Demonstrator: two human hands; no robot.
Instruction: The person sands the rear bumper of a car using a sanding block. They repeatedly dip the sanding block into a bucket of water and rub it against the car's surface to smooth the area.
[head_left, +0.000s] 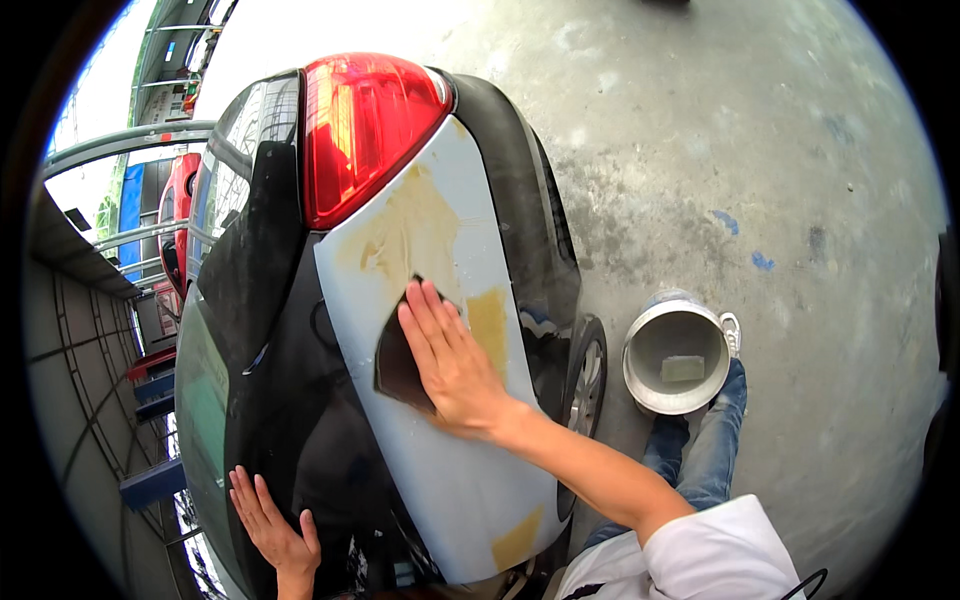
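Note:
A dark sheet of sandpaper (398, 362) lies against the grey-primed rear panel (440, 490) of a black car. My right hand (458, 378) presses it there, fingers straight and close together; the thumb is hidden. Tan filler patches (408, 225) mark the panel above the sheet, beside my fingers and at its lower end. Flat on the dark car body (325, 430), near the rear glass, rests my left hand (272, 530), with fingers somewhat apart and nothing in it.
A red tail lamp (365, 135) borders the panel's far end. To the right, a white bucket (629, 360) with a pale block (682, 369) inside stands on the concrete floor (800, 420), close to my leg and the car's wheel (588, 385). A red car (178, 215) is far left.

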